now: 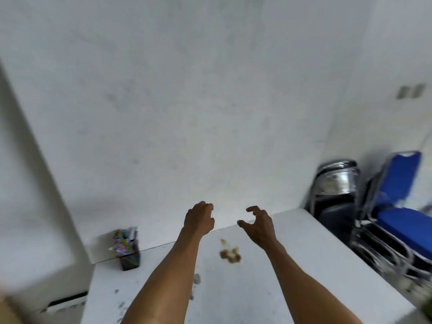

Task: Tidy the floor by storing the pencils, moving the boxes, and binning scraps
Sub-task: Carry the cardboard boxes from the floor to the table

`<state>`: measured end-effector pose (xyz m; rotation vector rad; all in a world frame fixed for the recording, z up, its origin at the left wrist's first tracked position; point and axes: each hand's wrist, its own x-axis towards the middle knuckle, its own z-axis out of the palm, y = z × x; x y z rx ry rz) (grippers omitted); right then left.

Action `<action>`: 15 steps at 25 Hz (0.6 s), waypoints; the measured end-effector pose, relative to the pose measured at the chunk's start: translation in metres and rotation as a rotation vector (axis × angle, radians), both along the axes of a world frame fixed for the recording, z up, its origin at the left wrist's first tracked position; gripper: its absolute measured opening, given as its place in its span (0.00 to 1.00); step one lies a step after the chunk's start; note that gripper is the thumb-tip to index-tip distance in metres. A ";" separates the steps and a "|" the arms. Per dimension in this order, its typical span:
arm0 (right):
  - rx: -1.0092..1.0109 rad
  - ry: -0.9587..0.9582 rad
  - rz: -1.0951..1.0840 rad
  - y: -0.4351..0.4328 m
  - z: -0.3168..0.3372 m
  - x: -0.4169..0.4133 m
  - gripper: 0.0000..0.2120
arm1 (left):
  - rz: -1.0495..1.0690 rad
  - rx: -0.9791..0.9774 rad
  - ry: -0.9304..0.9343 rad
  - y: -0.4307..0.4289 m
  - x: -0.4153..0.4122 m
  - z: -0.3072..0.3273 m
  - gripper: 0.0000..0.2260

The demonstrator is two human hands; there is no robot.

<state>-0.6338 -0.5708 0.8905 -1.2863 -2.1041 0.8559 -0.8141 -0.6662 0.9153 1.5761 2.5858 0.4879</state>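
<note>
Left hand (199, 218): out in front, in the air, back up, fingers curled under, nothing seen in it. Right hand (259, 226): also out in the air, fingers half bent and spread like a claw, thumb apart, gripping nothing. Two hands, two bare forearms, side by side with a gap between, touching nothing.

Floor (304, 265): white, walls along its far and right edges.

Scraps (230, 252): one small brown-and-pale heap on the floor near the far edge, seen in the gap between the two forearms. One stray bit just beyond the heap, towards the wall. Pieces in the heap too blurred to count.

Pencil cup (128, 252): one, dark, upright, at the far left corner of the floor, close against the wall. Packed with colourful contents standing above the rim; single pencils not countable in the blur. Well apart from the scraps.

Chairs: two told apart, at the far right corner along the floor's right edge. Black chair (334, 190) with a shiny back, nearer the corner; blue chair (402, 183) just beside it. Chrome frames layered under the blue seat, possibly a stack; number in it impossible to tell.

Grey plates (410, 91): two, side by side, high on the right wall.

Grey smudges (196, 278): several, on the floor near the left forearm.

Brown shape (7, 309): one, bottom left, too blurred to name.
</note>
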 end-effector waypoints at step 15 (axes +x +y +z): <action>0.085 -0.349 -0.721 0.148 0.009 0.653 0.32 | -0.771 0.051 0.297 0.294 0.637 0.000 0.17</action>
